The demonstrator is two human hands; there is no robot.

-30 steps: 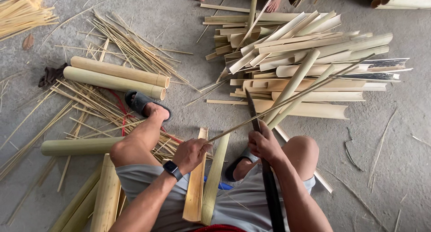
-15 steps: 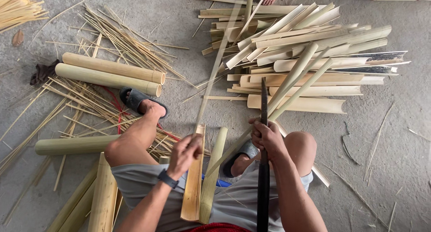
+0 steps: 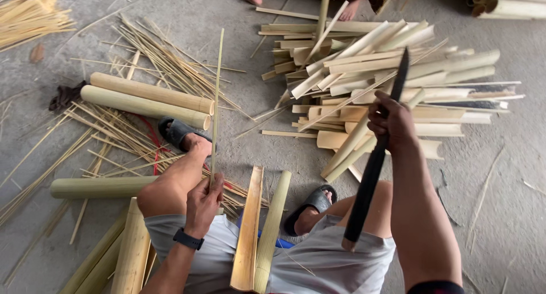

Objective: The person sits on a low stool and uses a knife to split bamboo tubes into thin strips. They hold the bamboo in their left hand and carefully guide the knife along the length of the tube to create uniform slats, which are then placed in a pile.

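- Loose thin splints (image 3: 142,60) lie fanned on the concrete at far left, beside two whole bamboo culms (image 3: 148,100) laid parallel; a third culm (image 3: 96,187) lies nearer the left knee. Judged: raw stock and finished strips are kept to this side.
- Left hand (image 3: 203,202), wearing a dark wristband, is pinched shut on the lower end of a thin bamboo strip (image 3: 216,100), which stands near upright in front of the left knee. Half a second earlier this hand rested against the split slats and no strip stood upright in it.
- Two split bamboo slats (image 3: 259,231) lean between the knees, lower ends at the lap, touching each other; judged the piece being worked, braced by the legs.
- Right hand (image 3: 391,120) is fisted round a long dark blade (image 3: 375,157), lifted out to the right, its tip over the pile. Earlier the blade stood vertical at the slats.
- Pile of split pieces (image 3: 387,83) lies beyond the right knee, within reach.
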